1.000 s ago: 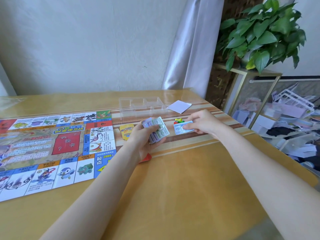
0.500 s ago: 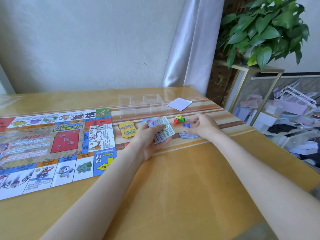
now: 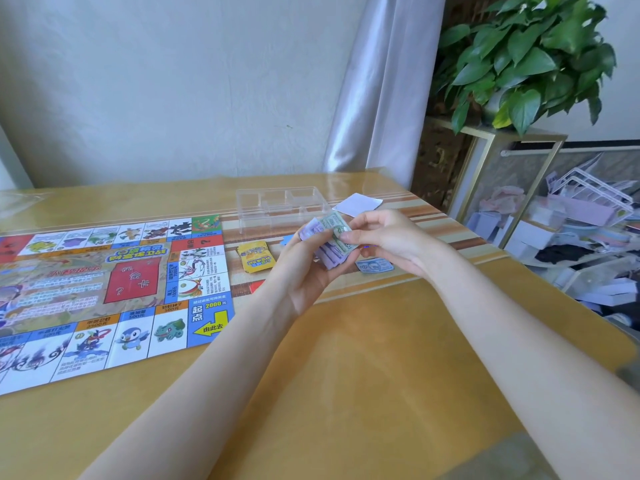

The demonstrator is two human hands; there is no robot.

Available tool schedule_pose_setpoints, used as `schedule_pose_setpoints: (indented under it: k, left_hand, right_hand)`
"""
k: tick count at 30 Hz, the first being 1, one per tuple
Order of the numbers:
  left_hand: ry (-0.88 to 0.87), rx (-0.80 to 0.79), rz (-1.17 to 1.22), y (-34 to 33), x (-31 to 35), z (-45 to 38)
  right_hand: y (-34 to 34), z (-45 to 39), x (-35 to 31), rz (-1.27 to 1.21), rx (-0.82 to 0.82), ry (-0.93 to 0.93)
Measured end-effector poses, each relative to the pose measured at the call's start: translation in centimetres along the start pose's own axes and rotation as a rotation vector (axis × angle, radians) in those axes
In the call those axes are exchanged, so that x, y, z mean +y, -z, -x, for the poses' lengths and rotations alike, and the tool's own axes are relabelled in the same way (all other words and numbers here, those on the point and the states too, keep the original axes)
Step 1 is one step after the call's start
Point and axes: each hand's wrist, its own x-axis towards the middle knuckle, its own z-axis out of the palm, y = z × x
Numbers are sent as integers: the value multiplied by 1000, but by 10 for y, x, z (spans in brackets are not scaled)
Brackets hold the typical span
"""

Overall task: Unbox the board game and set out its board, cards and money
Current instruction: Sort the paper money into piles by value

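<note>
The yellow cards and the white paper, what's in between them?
In the head view, the clear plastic tray sits between the yellow cards and the white paper.

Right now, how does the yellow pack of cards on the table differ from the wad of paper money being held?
The yellow card pack lies on the table, untouched; the paper money is off the table, held by the left hand and pinched at the top by the right hand. The yellow card pack is one squared-up stack; the paper money is fanned loosely. The yellow card pack is all yellow; the paper money mixes green and purple notes. Both are small printed game pieces.
</note>
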Motion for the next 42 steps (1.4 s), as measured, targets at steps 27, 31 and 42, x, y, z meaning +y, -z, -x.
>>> schedule_pose_setpoints:
  k: [27, 31, 42]
  left_hand:
    - [38, 104, -149, -1, -9, 19]
    - [40, 97, -167, -3, -13, 18]
    - [3, 149, -121, -5, -2, 10]
  right_hand:
    - [39, 24, 25, 792, 215, -138]
    - [21, 28, 6, 263, 42, -51]
    - [27, 7, 11, -127, 331, 53]
